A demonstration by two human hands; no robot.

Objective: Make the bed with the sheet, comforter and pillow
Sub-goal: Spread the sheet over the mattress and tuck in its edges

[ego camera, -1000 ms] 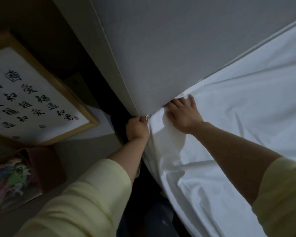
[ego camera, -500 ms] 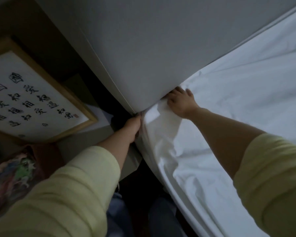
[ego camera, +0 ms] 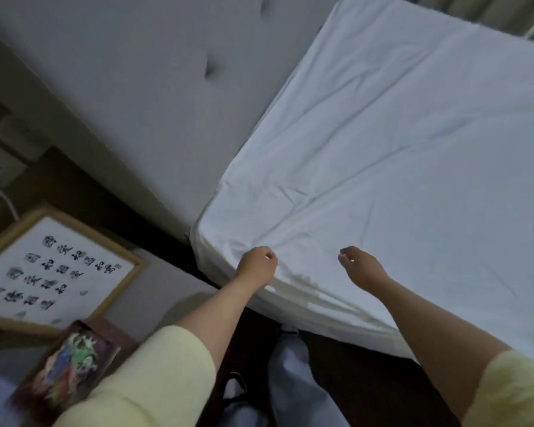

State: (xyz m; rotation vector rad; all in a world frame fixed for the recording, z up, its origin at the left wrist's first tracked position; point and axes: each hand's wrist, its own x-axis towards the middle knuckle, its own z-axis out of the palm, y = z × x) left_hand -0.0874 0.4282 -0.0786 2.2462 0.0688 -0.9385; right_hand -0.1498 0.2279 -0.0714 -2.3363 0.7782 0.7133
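Note:
A white sheet (ego camera: pixel 398 143) covers the mattress, wrinkled, with its near corner fitted down beside the grey padded headboard (ego camera: pixel 154 87). My left hand (ego camera: pixel 257 265) hovers at the mattress's near edge by that corner, fingers curled into a loose fist with nothing in it. My right hand (ego camera: pixel 363 268) is above the sheet a little to the right, fingers loosely curled and empty. Neither hand grips the fabric. No comforter or pillow is in view.
A framed calligraphy sheet (ego camera: pixel 50 269) lies on a low surface to the left. A colourful box (ego camera: pixel 65 368) sits in front of it. A dark floor gap (ego camera: pixel 336 359) runs between me and the bed.
Both hands have come out of the gap between headboard and mattress and let go of the sheet corner. I have drawn back and up, so more of the bed shows.

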